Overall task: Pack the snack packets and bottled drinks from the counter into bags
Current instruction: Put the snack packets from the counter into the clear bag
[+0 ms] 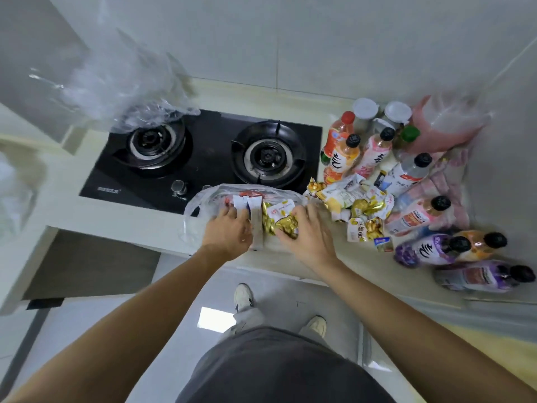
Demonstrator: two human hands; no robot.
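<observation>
Head view, both hands (229, 228) in clear bag (193, 210) — long axis left-right

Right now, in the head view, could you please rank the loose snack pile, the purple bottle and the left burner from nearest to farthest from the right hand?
From the right hand:
1. Loose snack pile, just right of it.
2. Purple bottle, farther right at the counter edge.
3. Left burner, far left on the stove.
</observation>
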